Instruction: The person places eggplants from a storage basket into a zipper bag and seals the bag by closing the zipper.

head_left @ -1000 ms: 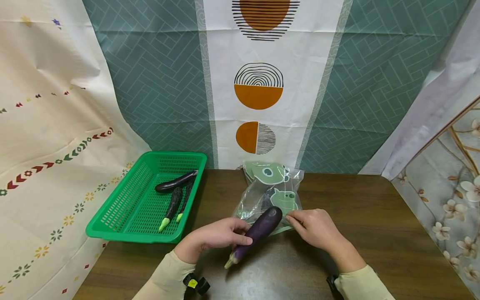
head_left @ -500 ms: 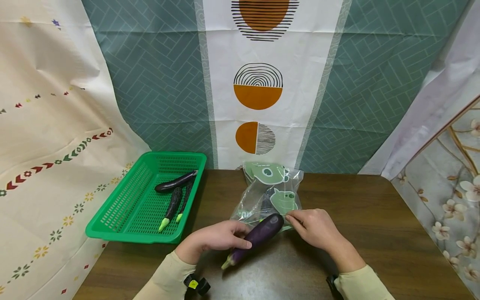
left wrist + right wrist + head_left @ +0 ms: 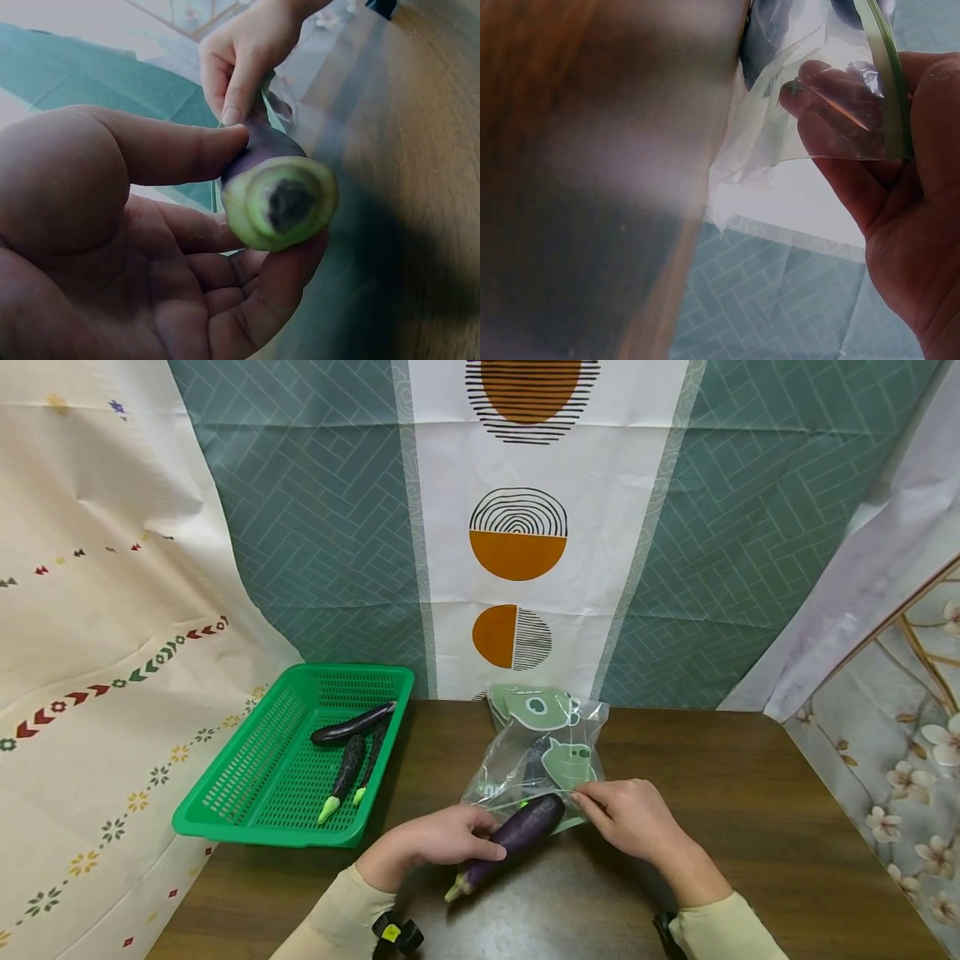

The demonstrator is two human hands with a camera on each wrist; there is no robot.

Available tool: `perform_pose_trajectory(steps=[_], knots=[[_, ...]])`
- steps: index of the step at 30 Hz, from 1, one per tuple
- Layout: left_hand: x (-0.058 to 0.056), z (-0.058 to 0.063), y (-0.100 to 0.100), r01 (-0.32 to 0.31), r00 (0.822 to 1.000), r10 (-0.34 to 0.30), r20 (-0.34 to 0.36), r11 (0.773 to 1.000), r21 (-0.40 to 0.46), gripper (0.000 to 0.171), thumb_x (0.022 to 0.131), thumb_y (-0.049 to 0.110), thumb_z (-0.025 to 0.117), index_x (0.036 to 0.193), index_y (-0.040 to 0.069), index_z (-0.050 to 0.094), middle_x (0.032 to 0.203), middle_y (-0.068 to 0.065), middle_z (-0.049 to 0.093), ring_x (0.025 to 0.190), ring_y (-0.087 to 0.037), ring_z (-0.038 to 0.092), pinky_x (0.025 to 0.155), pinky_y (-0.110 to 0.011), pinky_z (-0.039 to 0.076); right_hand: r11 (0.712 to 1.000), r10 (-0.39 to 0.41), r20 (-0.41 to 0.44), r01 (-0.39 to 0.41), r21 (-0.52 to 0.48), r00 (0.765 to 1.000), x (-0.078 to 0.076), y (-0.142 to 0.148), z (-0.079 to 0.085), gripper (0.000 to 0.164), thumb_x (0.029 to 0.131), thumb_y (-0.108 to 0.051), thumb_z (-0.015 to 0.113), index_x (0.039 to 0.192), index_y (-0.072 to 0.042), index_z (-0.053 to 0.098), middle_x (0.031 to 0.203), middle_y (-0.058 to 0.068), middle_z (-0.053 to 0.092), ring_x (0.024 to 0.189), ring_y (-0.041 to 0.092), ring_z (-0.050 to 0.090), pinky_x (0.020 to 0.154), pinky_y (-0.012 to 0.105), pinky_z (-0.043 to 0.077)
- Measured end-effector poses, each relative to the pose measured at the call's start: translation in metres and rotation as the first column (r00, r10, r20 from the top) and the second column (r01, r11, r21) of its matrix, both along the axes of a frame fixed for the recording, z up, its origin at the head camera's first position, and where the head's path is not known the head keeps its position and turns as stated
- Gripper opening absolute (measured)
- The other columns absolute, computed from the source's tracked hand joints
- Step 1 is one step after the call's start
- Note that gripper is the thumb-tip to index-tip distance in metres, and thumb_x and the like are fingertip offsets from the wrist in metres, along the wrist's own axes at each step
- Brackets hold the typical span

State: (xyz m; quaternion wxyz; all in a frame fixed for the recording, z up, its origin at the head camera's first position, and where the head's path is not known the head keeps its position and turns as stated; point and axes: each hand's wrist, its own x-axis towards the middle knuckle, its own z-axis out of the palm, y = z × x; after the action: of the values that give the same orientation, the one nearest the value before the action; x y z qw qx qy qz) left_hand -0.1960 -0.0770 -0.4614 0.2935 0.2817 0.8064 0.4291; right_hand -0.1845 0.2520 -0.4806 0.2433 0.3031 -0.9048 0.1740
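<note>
My left hand grips a purple eggplant near its stem end, thumb on one side and fingers on the other. The cut green stem faces the camera in the left wrist view. The eggplant's round end lies at the mouth of a clear zip bag with green animal prints. My right hand pinches the bag's right edge; in the right wrist view its fingers show through the plastic beside the green zip strip. A dark eggplant is partly visible inside the bag.
At the left stands a green slotted basket holding a glossy eggplant and two dark ones with pale green stems, one of them nearer the middle. The brown table meets hanging cloth at the back.
The eggplant's round end has come lower, back toward me, and its stem end has shifted slightly left. The right hand has stayed in place at the bag's edge.
</note>
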Motion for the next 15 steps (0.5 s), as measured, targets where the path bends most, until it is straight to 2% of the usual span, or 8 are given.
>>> perform_pose_trajectory(steps=[8, 15], knots=[[0.0025, 0.0, 0.0019, -0.022, 1.0, 0.022, -0.008, 1.0, -0.004, 0.014, 0.101, 0.023, 0.079, 0.098, 0.009, 0.077, 0.088, 0.003, 0.068, 0.075, -0.009, 0.063, 0.069, -0.025, 0.05, 1.0, -0.001, -0.011, 0.001, 0.01, 1.0, 0.0004, -0.0002, 0.0001, 0.004, 0.097, -0.017, 0.085, 0.099, -0.021, 0.084, 0.079, -0.015, 0.075, 0.063, -0.004, 0.06, 0.056, 0.032, 0.053], [0.0034, -0.0059, 0.0047, -0.053, 0.998, 0.053, 0.014, 0.999, -0.007, 0.017, 0.101, 0.025, 0.079, 0.093, 0.01, 0.076, 0.078, 0.003, 0.069, 0.062, -0.008, 0.063, 0.06, -0.023, 0.051, 1.0, -0.009, -0.002, 0.009, 0.017, 1.0, 0.0, 0.0, 0.0002, 0.004, 0.098, -0.017, 0.085, 0.098, -0.021, 0.084, 0.079, -0.015, 0.075, 0.062, -0.004, 0.059, 0.055, 0.031, 0.052]])
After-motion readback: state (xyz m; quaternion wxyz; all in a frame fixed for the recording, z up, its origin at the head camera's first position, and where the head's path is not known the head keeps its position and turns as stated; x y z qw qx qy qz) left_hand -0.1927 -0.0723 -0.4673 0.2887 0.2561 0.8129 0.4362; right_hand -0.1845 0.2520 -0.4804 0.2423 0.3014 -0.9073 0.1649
